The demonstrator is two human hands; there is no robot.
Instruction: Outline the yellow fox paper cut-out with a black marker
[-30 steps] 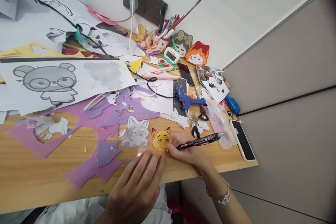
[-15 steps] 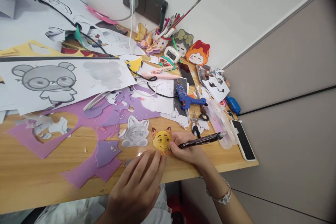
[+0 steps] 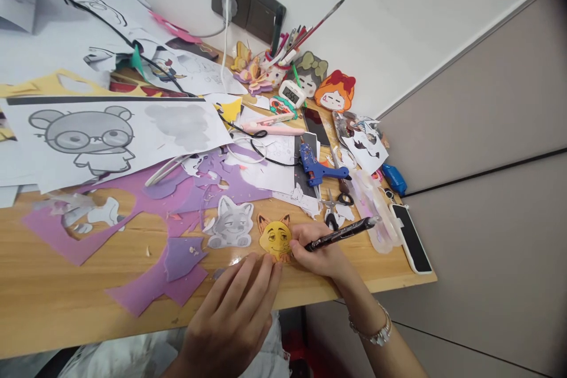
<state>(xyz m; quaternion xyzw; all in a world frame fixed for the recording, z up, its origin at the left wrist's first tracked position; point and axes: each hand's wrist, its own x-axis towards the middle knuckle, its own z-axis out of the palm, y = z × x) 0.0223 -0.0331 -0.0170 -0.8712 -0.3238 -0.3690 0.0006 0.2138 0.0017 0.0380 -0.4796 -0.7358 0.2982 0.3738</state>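
R hand (image 3: 322, 253): fingers clamped on blk pen (image 3: 340, 234), its tip hidden. L hand (image 3: 237, 310): fingers outstretched, slightly apart — tips on lower edge of yellow fox cutout (image 3: 275, 239), which lies on table (image 3: 66, 319) btwn both hands' fingers. Grey fox cutout (image 3: 230, 224) just beyond L fingers, scissors (image 3: 331, 205) beyond R fingers, purple scraps (image 3: 144, 290) left of L fingers.
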